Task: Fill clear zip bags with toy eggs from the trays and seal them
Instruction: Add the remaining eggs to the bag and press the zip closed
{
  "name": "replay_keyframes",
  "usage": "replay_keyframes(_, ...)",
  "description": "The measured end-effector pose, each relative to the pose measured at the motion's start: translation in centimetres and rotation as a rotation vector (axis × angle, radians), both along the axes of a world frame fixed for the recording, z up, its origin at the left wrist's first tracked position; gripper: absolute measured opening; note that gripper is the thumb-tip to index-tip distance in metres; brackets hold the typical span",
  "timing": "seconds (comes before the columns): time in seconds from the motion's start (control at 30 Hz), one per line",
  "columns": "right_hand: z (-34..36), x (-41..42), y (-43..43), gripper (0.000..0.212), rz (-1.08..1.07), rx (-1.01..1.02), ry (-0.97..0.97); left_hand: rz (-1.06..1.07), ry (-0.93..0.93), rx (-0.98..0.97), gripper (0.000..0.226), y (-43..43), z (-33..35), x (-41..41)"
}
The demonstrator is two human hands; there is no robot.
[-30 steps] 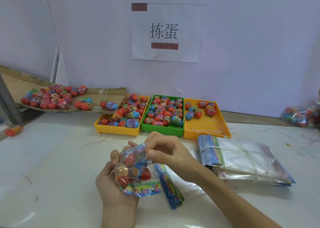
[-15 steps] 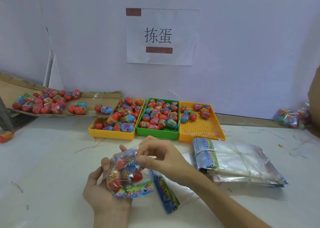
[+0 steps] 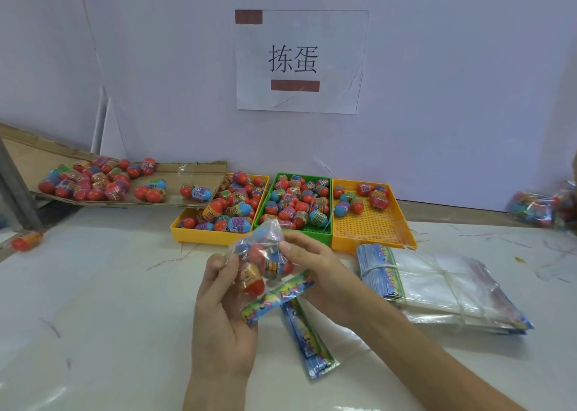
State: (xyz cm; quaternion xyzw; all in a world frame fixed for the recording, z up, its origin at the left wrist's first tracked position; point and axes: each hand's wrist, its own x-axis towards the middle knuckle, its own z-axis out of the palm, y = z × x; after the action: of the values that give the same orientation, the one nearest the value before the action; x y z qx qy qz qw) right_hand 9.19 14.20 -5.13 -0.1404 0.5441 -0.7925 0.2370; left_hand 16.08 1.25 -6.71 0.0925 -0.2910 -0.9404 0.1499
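Both hands up over the white tabletop, near its middle

- Left hand: fingers curled round the left side of a clear plastic zip bag stuffed with red and blue toy eggs, thumb lying on its front
- Right hand: pinches the bag's upper right side between thumb and fingertips
- Bag is held off the table between the two hands, just in front of the green plastic tray. Its multicoloured printed strip slants across the low end. Zip closed or not: cannot tell

Behind, against the wall, a row of three trays:
- yellow plastic tray, heaped with eggs
- green tray, full
- orange perforated tray, a few eggs at the far end

Tilted brown cardboard sheet at left, with more eggs on it. Banded bundle of empty clear zip bags lies right of the hands
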Motion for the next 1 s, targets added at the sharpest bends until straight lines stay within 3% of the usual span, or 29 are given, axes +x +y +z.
replay_keyframes(0.27, 0.3, 0.0, 0.6, 0.029, 0.028, -0.053, -0.047, 0.052, 0.109, -0.130, 0.007, 0.5, 0.0, -0.2)
replay_keyframes(0.5, 0.4, -0.1, 0.8, 0.045, 0.005, -0.165, -0.113, -0.035, 0.060, -0.137, 0.054, 0.6, 0.0, -0.6)
replay_keyframes(0.7, 0.5, -0.6, 1.2, 0.045, -0.037, -0.139, -0.025, -0.094, 0.039, -0.239, 0.037, 1.3, 0.0, -0.6)
replay_keyframes(0.8, 0.4, -0.5, 0.6, 0.018, -0.236, 0.078, 0.178, -0.029, -0.013, -0.267, 0.027, 1.4, -0.1, -0.7)
replay_keyframes(0.9, -0.2, -0.2, 0.2, 0.024, -0.593, 0.461, 0.641, 0.047, -0.088, -0.286, 0.024, 1.6, -0.3, -0.7)
replay_keyframes(1.0, -0.5, 0.2, 0.3, 0.031, -0.642, 0.432, 0.848, 0.114, -0.114, -0.322, 0.021, 1.8, -0.3, -0.6)
